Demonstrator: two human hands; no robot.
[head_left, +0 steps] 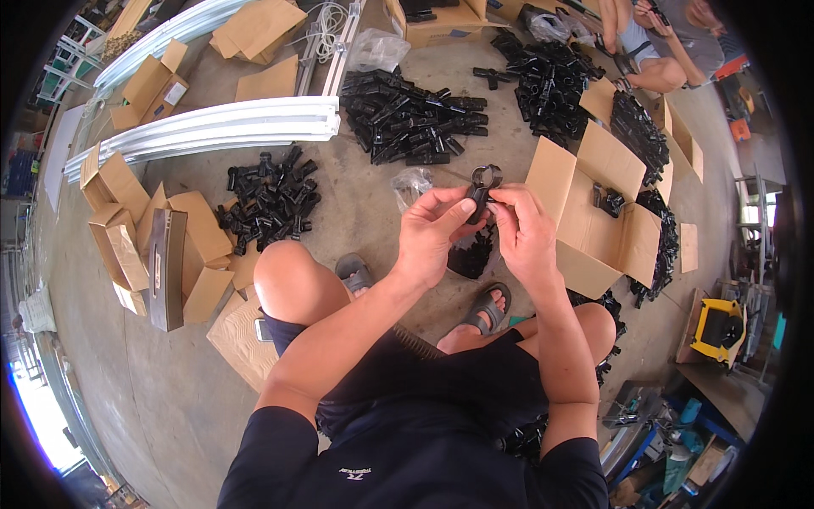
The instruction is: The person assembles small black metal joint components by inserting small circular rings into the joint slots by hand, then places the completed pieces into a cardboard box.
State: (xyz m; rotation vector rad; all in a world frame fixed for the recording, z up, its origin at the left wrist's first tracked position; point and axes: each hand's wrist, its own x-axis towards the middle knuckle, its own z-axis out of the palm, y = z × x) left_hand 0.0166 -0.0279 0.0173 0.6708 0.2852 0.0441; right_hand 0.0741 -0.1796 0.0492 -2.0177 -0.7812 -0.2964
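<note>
Holding black clamp, carton containing black parts

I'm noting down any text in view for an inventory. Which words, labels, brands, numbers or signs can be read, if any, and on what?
White logo and lettering on the dark shirt: visible, but I won't copy its wording.
White label on the open cardboard box at upper left: too small to read.
Blue print on the cardboard box at the top: too small to read.
Black fitting in the hands: no text I can make out.
</note>
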